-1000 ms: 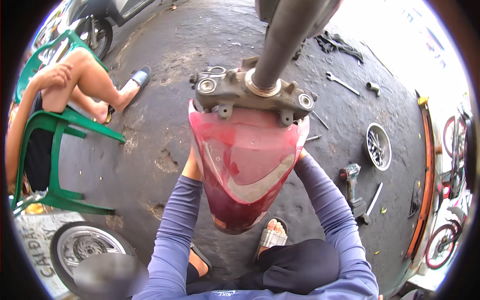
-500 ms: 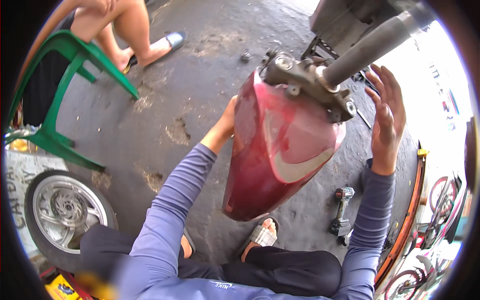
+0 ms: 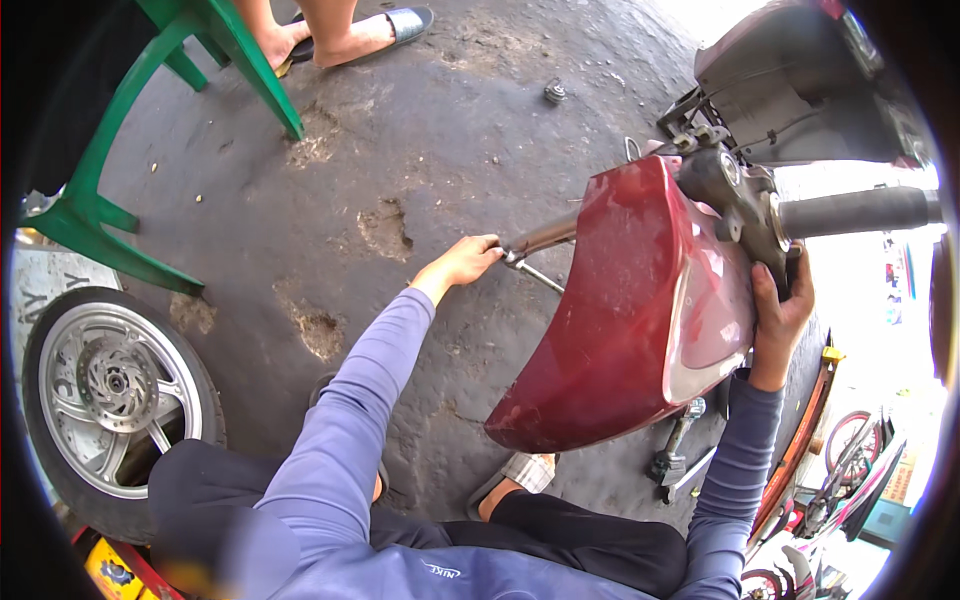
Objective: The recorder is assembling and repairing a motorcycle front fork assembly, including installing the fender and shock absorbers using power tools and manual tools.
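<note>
In the head view a red front mudguard [image 3: 600, 320] is turned on its side, attached to a dark fork clamp [image 3: 730, 200] with a steering tube [image 3: 850, 210] pointing right. My left hand [image 3: 462, 262], fingers curled, is at the lower end of a metal fork tube [image 3: 548, 232] that comes out behind the mudguard; a thin metal rod [image 3: 540, 275] lies by it, and what exactly the fingertips hold is hard to make out. My right hand [image 3: 780, 310] grips the clamp at the mudguard's right side.
A green chair [image 3: 85, 215] and another person's feet [image 3: 350, 40] are at upper left. A wheel [image 3: 65, 395] lies lower left, a power drill [image 3: 678, 445] below the mudguard. Dark vehicle bodywork [image 3: 800, 90] stands upper right, bicycles [image 3: 850, 450] at the far right.
The assembly has swung clockwise, its tube now pointing right. My left hand has moved from the mudguard's side to the fork tube's end; my right hand, open earlier, now grips the clamp.
</note>
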### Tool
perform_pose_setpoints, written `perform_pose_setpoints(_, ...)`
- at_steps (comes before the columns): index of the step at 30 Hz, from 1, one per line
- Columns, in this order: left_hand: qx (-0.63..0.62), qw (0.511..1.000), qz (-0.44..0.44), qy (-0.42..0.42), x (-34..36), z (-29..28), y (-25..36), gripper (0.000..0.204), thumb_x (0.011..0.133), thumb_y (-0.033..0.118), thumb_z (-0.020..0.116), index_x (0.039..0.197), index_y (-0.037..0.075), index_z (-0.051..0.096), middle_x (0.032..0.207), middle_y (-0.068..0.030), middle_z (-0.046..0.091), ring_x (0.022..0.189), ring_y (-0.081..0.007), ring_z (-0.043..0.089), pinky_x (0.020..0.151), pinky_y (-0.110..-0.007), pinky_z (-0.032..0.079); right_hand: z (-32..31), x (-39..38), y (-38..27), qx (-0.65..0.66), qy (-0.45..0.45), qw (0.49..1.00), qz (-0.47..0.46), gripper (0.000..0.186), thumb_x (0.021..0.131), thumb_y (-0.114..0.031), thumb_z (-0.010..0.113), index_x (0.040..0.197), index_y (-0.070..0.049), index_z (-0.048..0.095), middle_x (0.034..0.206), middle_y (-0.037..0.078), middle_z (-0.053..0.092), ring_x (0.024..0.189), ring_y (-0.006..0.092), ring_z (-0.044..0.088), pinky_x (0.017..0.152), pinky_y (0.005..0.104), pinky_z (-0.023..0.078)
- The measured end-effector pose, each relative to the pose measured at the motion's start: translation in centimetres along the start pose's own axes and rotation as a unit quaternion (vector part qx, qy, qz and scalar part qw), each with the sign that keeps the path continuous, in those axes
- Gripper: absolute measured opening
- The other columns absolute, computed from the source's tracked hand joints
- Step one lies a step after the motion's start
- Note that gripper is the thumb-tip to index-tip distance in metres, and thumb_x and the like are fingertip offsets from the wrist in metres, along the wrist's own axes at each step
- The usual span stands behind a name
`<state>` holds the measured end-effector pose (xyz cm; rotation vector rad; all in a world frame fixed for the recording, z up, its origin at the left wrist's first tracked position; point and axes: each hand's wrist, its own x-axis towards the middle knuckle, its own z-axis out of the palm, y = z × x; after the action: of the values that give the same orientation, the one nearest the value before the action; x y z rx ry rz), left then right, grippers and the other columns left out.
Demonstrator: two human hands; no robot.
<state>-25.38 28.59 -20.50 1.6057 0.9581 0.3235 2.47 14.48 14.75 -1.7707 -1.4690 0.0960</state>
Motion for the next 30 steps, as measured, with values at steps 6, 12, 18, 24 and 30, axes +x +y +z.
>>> perform_pose_setpoints(6, -0.021, 0.998, 0.044, -0.040, 0.3, -0.5, -0.7, 0.024, 0.099, 0.025, 0.055, 0.108, 0.003, 0.061, 0.075, -0.0047, 0.059, 0.074, -0.0135, 0.053, 0.071, -0.032, 0.045, -0.1, 0.2, 0.3, 0.027, -0.007, 1.000, 0.013, 0.059, 0.082, -0.025, 0.076, 0.129, 0.004, 0.055, 0.114, 0.011, 0.064, 0.106, 0.0183, 0.059, 0.096, 0.0315, 0.043)
perform_pose_setpoints(12, -0.012, 0.999, 0.001, -0.034, 0.1, -0.8, 0.4, 0.024, 0.097, 0.025, 0.056, 0.103, 0.002, 0.063, 0.074, -0.0033, 0.058, 0.074, -0.0130, 0.051, 0.071, -0.032, 0.045, 0.2, 0.6, 0.1, 0.013, -0.013, 1.000, 0.019, 0.065, 0.081, -0.030, 0.079, 0.129, 0.005, 0.055, 0.116, 0.012, 0.064, 0.108, 0.0198, 0.058, 0.098, 0.0319, 0.043)
perform_pose_setpoints(18, 0.007, 0.997, 0.053, -0.052, 1.4, -0.2, 0.8, 0.025, 0.096, 0.027, 0.057, 0.099, 0.003, 0.063, 0.075, -0.0057, 0.060, 0.074, -0.0143, 0.054, 0.069, -0.033, 0.045, -0.8, 1.1, 0.7, -0.012, 0.009, 1.000, 0.015, 0.069, 0.077, -0.032, 0.082, 0.127, 0.007, 0.056, 0.116, 0.014, 0.065, 0.110, 0.0198, 0.059, 0.099, 0.0321, 0.043)
perform_pose_setpoints(24, -0.152, 0.985, -0.033, -0.078, 1.6, -0.3, -2.0, 0.023, 0.091, 0.010, 0.056, 0.109, 0.000, 0.064, 0.092, -0.0058, 0.069, 0.088, -0.0161, 0.063, 0.079, -0.033, 0.050, 0.3, 1.9, -0.1, -0.021, 0.016, 0.999, -0.039, 0.064, 0.069, -0.042, 0.084, 0.112, 0.000, 0.064, 0.102, 0.015, 0.067, 0.097, 0.0291, 0.064, 0.087, 0.0382, 0.051)
perform_pose_setpoints(30, -0.023, 0.918, 0.230, 0.322, -1.6, -6.6, 18.6, 0.009, 0.094, 0.011, 0.054, 0.092, 0.006, 0.062, 0.086, -0.0012, 0.059, 0.079, -0.0124, 0.055, 0.073, -0.027, 0.048, -1.1, -0.9, 6.2, 0.162, 0.096, 0.980, -0.070, 0.046, 0.083, -0.030, 0.075, 0.115, 0.000, 0.062, 0.108, 0.017, 0.064, 0.101, 0.0307, 0.061, 0.089, 0.0375, 0.048)
